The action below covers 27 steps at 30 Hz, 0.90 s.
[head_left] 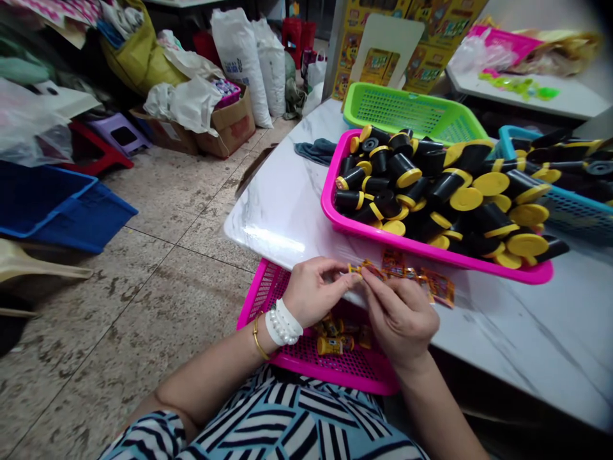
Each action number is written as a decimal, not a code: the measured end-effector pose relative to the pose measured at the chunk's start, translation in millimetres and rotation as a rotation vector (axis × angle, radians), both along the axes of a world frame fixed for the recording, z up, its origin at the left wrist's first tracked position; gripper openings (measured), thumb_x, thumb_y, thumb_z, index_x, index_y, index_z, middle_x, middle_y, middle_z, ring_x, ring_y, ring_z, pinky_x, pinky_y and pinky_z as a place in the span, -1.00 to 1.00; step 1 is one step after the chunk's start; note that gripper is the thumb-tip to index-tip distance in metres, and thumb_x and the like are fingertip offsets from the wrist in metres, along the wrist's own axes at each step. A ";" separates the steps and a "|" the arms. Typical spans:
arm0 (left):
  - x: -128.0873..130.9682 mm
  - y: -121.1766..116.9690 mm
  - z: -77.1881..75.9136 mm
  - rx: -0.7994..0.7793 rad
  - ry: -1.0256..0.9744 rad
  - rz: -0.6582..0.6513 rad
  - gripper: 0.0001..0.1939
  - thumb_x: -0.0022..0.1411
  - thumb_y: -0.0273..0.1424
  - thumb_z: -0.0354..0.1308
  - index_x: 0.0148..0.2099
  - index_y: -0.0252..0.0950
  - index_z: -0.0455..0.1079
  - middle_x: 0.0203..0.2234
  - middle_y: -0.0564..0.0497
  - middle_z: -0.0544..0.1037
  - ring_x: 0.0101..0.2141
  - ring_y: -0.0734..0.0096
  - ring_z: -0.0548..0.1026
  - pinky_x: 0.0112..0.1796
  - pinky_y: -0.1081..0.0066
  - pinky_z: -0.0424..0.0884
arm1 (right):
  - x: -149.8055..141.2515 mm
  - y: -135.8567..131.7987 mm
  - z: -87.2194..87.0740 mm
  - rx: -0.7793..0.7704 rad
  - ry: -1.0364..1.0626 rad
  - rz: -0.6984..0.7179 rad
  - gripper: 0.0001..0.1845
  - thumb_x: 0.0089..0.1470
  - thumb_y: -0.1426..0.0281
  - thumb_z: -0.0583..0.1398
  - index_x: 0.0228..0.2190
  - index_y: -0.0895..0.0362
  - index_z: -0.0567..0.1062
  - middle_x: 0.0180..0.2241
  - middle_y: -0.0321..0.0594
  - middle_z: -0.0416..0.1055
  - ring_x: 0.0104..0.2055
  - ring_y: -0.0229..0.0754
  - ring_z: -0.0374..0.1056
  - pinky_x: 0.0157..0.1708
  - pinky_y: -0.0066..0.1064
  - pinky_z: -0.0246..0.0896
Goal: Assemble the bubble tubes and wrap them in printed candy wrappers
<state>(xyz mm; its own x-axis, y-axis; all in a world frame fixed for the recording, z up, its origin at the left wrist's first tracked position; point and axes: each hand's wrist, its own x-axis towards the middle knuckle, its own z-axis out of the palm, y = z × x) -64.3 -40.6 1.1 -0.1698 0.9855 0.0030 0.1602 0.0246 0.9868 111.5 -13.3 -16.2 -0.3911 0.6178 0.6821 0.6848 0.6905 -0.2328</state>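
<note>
My left hand (318, 291), with a white band and a gold bracelet at its wrist, pinches the left end of a small orange-and-yellow printed piece (371, 268), likely a label or wrapper. My right hand (405, 313) closes thumb and fingers on its right side. Fingertips hide much of it. Beyond them, flat orange printed labels (441, 287) lie on the white marbled table (272, 220). Below my hands, a pink basket (306, 365) rests at my lap. In it are several small yellow canisters (330, 345) with printed wraps.
A pink tray (431, 250) heaped with black, yellow-capped canisters (405, 169) stands on the table. Behind it are a green basket (416, 115), a grey cloth (316, 151) and printed yellow boxes (440, 38). A blue basket (575, 211) is at right, a blue crate (71, 211) at left.
</note>
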 end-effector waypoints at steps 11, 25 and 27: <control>2.5 -25.5 17.5 0.141 0.021 0.134 -0.83 0.22 -0.34 0.25 -0.36 -0.34 0.49 -0.50 0.04 0.48 -0.53 0.54 0.36 -0.48 0.51 0.30 | -24.6 -19.5 21.3 -0.845 0.544 0.012 -0.69 0.22 0.19 0.18 -0.48 0.12 0.41 -0.67 -0.42 0.25 -0.66 -0.35 0.16 -0.64 -0.52 0.10; 2.6 -38.2 19.5 0.329 0.044 0.225 -0.89 0.21 -0.43 0.26 -0.25 -0.35 0.58 -0.49 -0.03 0.53 -0.49 0.48 0.44 -0.45 0.48 0.38 | -32.2 -23.8 15.4 -0.634 0.522 -0.025 -0.72 0.22 0.27 0.18 -0.50 0.13 0.44 -0.65 -0.41 0.24 -0.61 -0.34 0.15 -0.56 -0.49 0.08; 3.0 -37.0 18.0 0.307 0.047 0.220 -0.88 0.17 -0.42 0.29 -0.23 -0.35 0.59 -0.51 -0.01 0.50 -0.52 0.51 0.41 -0.48 0.49 0.35 | -33.1 -23.3 15.3 -0.575 0.492 0.007 -0.76 0.22 0.33 0.19 -0.49 0.13 0.44 -0.62 -0.41 0.27 -0.58 -0.34 0.17 -0.53 -0.49 0.09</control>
